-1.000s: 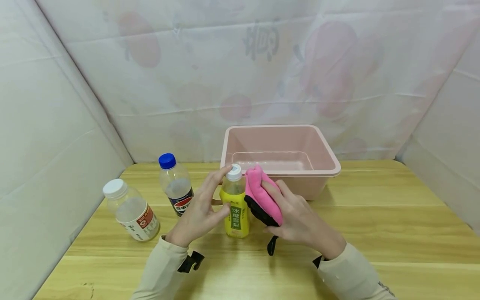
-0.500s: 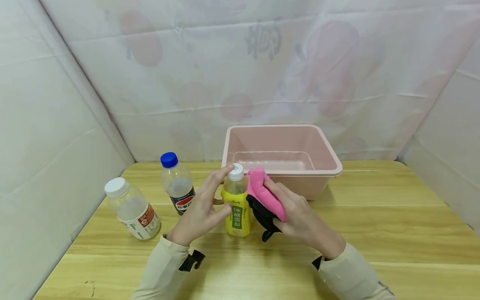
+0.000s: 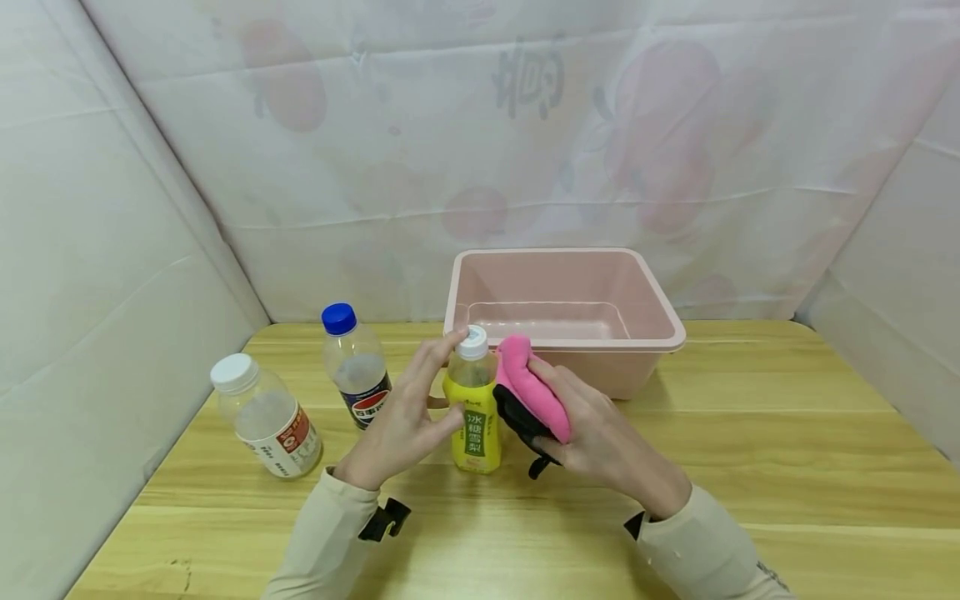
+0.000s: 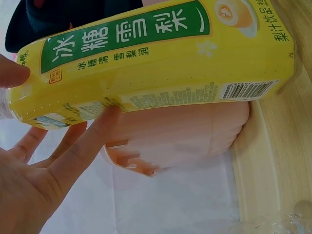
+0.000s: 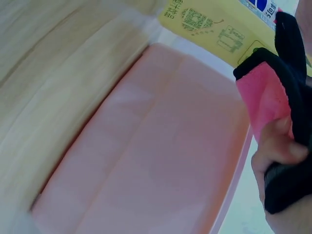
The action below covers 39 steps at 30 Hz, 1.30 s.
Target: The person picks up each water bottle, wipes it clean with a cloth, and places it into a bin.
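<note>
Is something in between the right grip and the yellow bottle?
Yes: the right grip holds a pink-and-black cloth between itself and the yellow bottle. Whether cloth and bottle touch, I can't tell. The pink tub stands behind the bottle, not in the way.

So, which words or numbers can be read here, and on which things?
"冰糖雪梨": yellow bottle, largest
"冰糖清 雪梨润": yellow bottle, smaller
"梨汁饮品": yellow bottle
"百事": blue-capped bottle, rest unclear
Too small or blurred: other yellow bottle print; marks on white-capped bottle, right sleeve, back wall.
</note>
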### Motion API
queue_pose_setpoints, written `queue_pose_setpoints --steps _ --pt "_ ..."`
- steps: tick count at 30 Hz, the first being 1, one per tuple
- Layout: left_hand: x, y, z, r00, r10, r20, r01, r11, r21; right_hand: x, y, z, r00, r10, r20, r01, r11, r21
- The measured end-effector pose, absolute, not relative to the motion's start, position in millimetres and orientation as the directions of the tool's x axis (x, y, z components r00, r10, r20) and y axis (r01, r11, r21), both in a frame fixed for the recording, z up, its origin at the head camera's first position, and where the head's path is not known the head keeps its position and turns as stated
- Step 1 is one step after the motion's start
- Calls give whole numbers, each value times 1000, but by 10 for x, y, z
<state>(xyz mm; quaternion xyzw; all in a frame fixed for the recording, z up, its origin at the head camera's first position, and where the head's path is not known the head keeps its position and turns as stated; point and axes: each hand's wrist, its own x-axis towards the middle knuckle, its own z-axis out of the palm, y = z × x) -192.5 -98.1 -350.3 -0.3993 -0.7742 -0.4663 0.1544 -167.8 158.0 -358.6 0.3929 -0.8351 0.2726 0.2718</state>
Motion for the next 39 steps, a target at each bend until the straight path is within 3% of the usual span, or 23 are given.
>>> queue_pose_setpoints --steps 5,13,27,32,39 --pt "-1926 -985 -3503 -637 475 607 760 253 599 -1632 1583 -3560 -607 -537 586 -778 552 -300" --pt "-1928 -987 -3504 -643 476 600 754 257 604 -1684 1572 -3606 -540 -504 674 -809 530 -252" --pt "-1916 -975 -3494 -651 479 589 746 260 613 -1682 1645 -3529 -504 -476 721 -831 496 -253" --pt "-1910 -974 -3497 -653 474 590 746 270 609 -1704 1641 -3586 -543 -585 603 -816 536 -216" --pt "-1908 -964 -3490 -655 479 585 745 277 607 -1703 1627 -3707 -628 -710 319 -771 622 -134"
